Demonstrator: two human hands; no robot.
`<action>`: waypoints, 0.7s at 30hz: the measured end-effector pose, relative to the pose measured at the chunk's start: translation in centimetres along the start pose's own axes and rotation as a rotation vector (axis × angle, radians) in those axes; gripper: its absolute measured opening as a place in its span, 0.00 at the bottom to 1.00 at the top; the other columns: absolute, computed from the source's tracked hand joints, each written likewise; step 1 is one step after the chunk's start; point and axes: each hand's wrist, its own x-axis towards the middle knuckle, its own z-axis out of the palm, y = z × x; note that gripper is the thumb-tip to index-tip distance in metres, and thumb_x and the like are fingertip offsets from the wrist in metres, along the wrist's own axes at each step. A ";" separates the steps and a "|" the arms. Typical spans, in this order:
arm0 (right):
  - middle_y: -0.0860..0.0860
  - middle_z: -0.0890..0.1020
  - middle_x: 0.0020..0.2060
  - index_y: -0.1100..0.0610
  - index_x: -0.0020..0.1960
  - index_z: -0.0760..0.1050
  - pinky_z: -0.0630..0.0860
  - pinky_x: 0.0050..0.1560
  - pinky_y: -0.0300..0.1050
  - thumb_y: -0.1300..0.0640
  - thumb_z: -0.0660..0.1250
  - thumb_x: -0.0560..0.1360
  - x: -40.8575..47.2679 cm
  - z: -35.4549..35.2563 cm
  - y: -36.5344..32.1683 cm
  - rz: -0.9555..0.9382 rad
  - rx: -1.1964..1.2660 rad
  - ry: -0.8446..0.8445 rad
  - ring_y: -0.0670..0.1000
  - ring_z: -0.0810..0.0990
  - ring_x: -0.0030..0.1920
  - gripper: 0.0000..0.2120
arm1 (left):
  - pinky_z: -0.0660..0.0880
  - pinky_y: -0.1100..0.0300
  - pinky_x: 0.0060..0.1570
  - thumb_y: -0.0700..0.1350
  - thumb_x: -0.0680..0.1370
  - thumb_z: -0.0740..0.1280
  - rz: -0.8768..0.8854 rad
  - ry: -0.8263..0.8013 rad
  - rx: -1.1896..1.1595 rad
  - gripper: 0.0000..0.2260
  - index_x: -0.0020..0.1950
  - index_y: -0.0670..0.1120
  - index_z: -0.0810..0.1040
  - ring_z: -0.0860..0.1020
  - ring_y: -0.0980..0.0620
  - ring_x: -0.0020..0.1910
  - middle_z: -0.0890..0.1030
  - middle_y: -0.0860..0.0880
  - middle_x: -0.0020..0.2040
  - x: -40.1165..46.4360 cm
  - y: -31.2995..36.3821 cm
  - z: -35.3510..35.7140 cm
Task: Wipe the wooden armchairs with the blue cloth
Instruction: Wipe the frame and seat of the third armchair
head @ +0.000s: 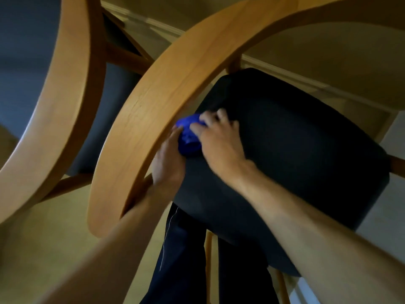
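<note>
Both hands are seen in the head view, meeting at the centre of the frame over a bunched, bright blue cloth (189, 134). On the left hand (167, 159), a closed grip is kept around the lower side of the cloth, with the thumb laid along its left edge just beside the wood. The right hand (215, 140) is laid over the cloth from the right, its fingers (198, 128) curled down onto the top of the fabric, so the cloth is held between the two hands. How tightly the right hand is closed cannot be told, since the hand is blurred.

The cloth is pressed at the spot where the broad, curved, honey-coloured wooden armrest (175, 88) of the near armchair passes over the dark, rounded upholstered seat cushion (295, 150). This armrest is swept from the lower left of the frame up to the upper right. A second armchair of the same curved light wood (65, 88) is seen at the left of the frame, with a dark cushion (103, 119) behind its arm. Dark trousers (182, 255) are visible at the bottom centre, below the cushion, and a pale yellowish floor (65, 220) fills the lower left.
</note>
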 end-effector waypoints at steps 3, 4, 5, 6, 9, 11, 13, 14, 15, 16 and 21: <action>0.51 0.68 0.70 0.49 0.68 0.72 0.69 0.59 0.59 0.61 0.58 0.79 -4.9 1.9 -1.6 -0.100 0.074 -0.141 0.58 0.62 0.67 0.19 | 0.63 0.61 0.65 0.31 0.74 0.67 -0.061 -0.037 0.099 0.21 0.66 0.40 0.76 0.72 0.44 0.66 0.74 0.42 0.67 -6.6 -2.7 -0.9; 0.50 0.68 0.69 0.50 0.68 0.72 0.69 0.58 0.58 0.62 0.59 0.78 -6.0 2.2 -1.4 -0.129 0.105 -0.181 0.57 0.63 0.67 0.20 | 0.63 0.59 0.66 0.31 0.73 0.69 -0.062 -0.069 0.133 0.21 0.66 0.40 0.76 0.72 0.41 0.66 0.74 0.41 0.67 -7.9 -3.0 -0.8; 0.49 0.69 0.68 0.50 0.68 0.73 0.70 0.58 0.57 0.63 0.60 0.76 -6.6 2.2 -0.6 -0.159 0.130 -0.219 0.56 0.64 0.67 0.22 | 0.63 0.57 0.67 0.33 0.72 0.70 -0.056 -0.100 0.193 0.23 0.66 0.42 0.76 0.70 0.42 0.67 0.73 0.43 0.68 -8.8 -2.7 -0.7; 0.48 0.70 0.67 0.49 0.68 0.73 0.71 0.58 0.56 0.64 0.61 0.75 -6.7 1.9 0.4 -0.192 0.150 -0.254 0.55 0.65 0.66 0.23 | 0.64 0.54 0.69 0.35 0.71 0.71 -0.031 -0.131 0.262 0.25 0.67 0.45 0.75 0.69 0.44 0.68 0.73 0.45 0.69 -9.5 -2.2 -0.6; 0.47 0.76 0.61 0.49 0.65 0.77 0.73 0.59 0.53 0.67 0.64 0.72 -5.6 -0.5 3.5 -0.255 0.205 -0.254 0.54 0.71 0.60 0.25 | 0.64 0.46 0.72 0.36 0.71 0.70 0.086 -0.172 0.219 0.28 0.71 0.48 0.70 0.64 0.49 0.74 0.68 0.49 0.73 -9.4 0.2 -0.5; 0.52 0.79 0.60 0.55 0.64 0.79 0.70 0.63 0.49 0.71 0.65 0.68 -4.5 -2.4 5.8 -0.214 0.242 -0.092 0.58 0.74 0.57 0.27 | 0.63 0.46 0.72 0.37 0.74 0.66 0.173 -0.101 0.118 0.28 0.73 0.48 0.67 0.62 0.51 0.74 0.66 0.49 0.75 -6.1 2.4 0.0; 0.56 0.78 0.63 0.57 0.66 0.77 0.67 0.65 0.47 0.72 0.65 0.68 -2.6 -3.9 8.1 -0.103 0.229 0.094 0.60 0.74 0.59 0.28 | 0.60 0.50 0.73 0.38 0.77 0.62 0.282 -0.039 0.094 0.25 0.74 0.48 0.66 0.63 0.51 0.74 0.67 0.49 0.74 -0.9 4.9 0.3; 0.56 0.76 0.65 0.56 0.68 0.74 0.66 0.67 0.48 0.72 0.64 0.71 -1.4 -4.2 8.9 -0.035 0.214 0.153 0.61 0.74 0.61 0.27 | 0.59 0.55 0.73 0.38 0.78 0.60 0.335 -0.028 0.102 0.23 0.74 0.49 0.67 0.65 0.51 0.72 0.68 0.49 0.73 1.9 6.1 0.3; 0.56 0.74 0.67 0.55 0.71 0.72 0.67 0.69 0.50 0.71 0.63 0.73 0.0 -4.3 9.2 0.021 0.202 0.182 0.61 0.72 0.63 0.27 | 0.59 0.60 0.71 0.37 0.79 0.59 0.359 -0.033 0.094 0.23 0.74 0.49 0.68 0.67 0.52 0.71 0.70 0.49 0.72 4.5 6.8 0.4; 0.56 0.72 0.69 0.54 0.72 0.70 0.67 0.70 0.52 0.70 0.62 0.75 1.3 -4.2 9.1 0.063 0.181 0.183 0.60 0.71 0.66 0.28 | 0.60 0.63 0.68 0.35 0.78 0.59 0.334 -0.060 0.076 0.24 0.74 0.48 0.68 0.68 0.52 0.70 0.70 0.49 0.72 6.5 7.2 0.5; 0.50 0.69 0.71 0.49 0.70 0.71 0.71 0.59 0.61 0.63 0.57 0.78 0.7 -1.1 3.5 0.192 0.094 0.156 0.60 0.66 0.67 0.22 | 0.66 0.60 0.63 0.36 0.77 0.62 0.271 0.056 0.097 0.20 0.67 0.49 0.75 0.72 0.50 0.65 0.77 0.49 0.66 3.7 3.6 0.5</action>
